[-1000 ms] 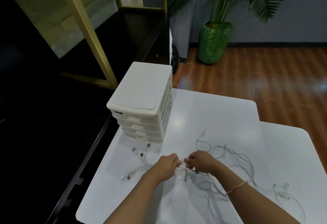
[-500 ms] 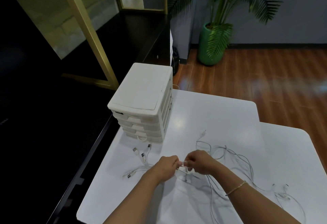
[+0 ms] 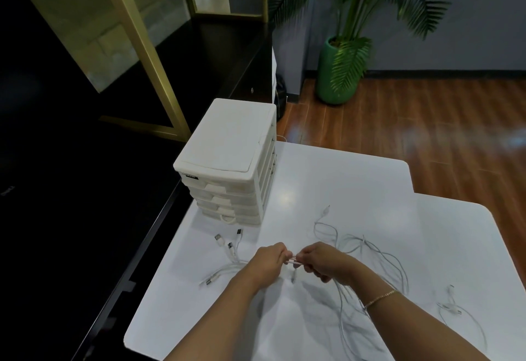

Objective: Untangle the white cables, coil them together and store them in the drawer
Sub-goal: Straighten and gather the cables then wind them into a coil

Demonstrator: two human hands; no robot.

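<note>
A broad white table fills the lower frame, with wooden floor beyond it at two o'clock and a potted palm up at one o'clock. At eleven o'clock from the hands, on the table's far left corner, stands the white drawer unit, its drawers stacked and all looking pushed in. Now the white cables: they sprawl in loose tangled loops across the table, running from the hands out toward three and four o'clock, with one stray end lying apart near the right edge. A fan of plug ends lies at nine to ten o'clock of the hands, just in front of the drawer unit. Centre stage, the left hand and the right hand meet almost knuckle to knuckle, each with fingers pinched shut on the same short stretch of cable between them, lifted just off the surface. A thin gold bracelet circles the right wrist.
</note>
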